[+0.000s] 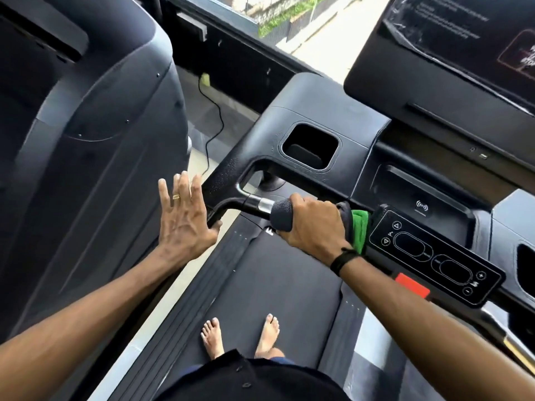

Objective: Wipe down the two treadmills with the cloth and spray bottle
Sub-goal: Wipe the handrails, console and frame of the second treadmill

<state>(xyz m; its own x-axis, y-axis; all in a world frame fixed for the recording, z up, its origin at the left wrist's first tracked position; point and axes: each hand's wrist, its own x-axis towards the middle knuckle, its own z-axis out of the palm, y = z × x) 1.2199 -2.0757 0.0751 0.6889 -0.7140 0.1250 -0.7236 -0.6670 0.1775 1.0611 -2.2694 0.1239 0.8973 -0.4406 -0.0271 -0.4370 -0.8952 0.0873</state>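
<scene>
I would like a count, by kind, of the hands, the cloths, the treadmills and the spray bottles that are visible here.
Hands: 2, the left hand open, the right hand gripping the cloth on the handlebar
Cloths: 1, the cloth, green and dark
Treadmills: 2, one underfoot, one on the left
Spray bottles: 0 in view
Total: 5

The gap (pixel 199 157) between the two treadmills is narrow. A hanging cable (pixel 212 111) crosses it, and the left hand (pixel 183 218) fills its near end.
</scene>
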